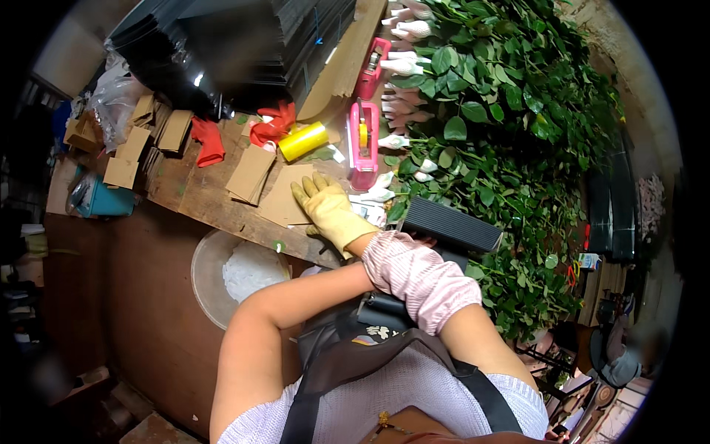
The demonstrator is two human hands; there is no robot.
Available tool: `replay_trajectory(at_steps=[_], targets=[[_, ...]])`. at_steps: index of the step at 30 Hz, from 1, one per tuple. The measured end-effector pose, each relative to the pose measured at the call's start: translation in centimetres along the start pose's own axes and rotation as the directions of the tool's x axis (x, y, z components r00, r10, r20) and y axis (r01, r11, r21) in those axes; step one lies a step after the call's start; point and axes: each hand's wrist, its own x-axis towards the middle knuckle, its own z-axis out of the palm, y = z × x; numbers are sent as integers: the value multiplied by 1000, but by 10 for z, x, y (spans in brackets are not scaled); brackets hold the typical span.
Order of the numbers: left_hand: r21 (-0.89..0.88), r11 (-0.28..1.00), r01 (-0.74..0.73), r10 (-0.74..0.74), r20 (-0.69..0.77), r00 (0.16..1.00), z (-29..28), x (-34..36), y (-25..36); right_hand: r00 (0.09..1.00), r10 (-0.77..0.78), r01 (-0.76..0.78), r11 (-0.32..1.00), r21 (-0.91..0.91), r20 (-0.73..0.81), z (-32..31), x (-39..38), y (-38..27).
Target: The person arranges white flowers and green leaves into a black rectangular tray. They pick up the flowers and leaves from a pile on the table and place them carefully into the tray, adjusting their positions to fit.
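Observation:
My two arms cross in front of me. My right hand (pixel 329 211), in a pale yellow rubber glove, reaches over to the left with fingers stretched out. It rests at the edge of a flat cardboard piece (pixel 285 196) on the wooden table and seems to hold nothing. My left hand (pixel 425 240) is mostly hidden behind the pink striped sleeve (pixel 421 274) of my right arm. Only a bit of its fingers shows beside a black ribbed box (pixel 452 224); whether it grips the box I cannot tell.
Pink tape dispensers (pixel 363 144), a yellow roll (pixel 303 141), red gloves (pixel 208 140) and cardboard stacks (pixel 251 174) lie on the table (pixel 200 196). Leafy rose stems (pixel 510 111) with white-netted buds (pixel 403 66) fill the right. A round tub (pixel 203 270) stands below the table's edge.

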Motion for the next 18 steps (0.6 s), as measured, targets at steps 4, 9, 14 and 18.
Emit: replay_trajectory(at_steps=[4,9,14,18], targets=[[428,901,-75,79,9,997,3,-7,-9,975,-16,18,1000,-5,220,6,9,-3],[449,891,69,-85,15,996,6,-11,-1,992,-72,72,997,-10,-102,-111,-51,18],[544,834,-88,50,84,995,-33,-4,64,957,156,-114,978,177,-245,-234,-160,41],[683,726,-81,35,81,996,-23,-3,48,921,345,-389,838,382,181,-221,-223,47]])
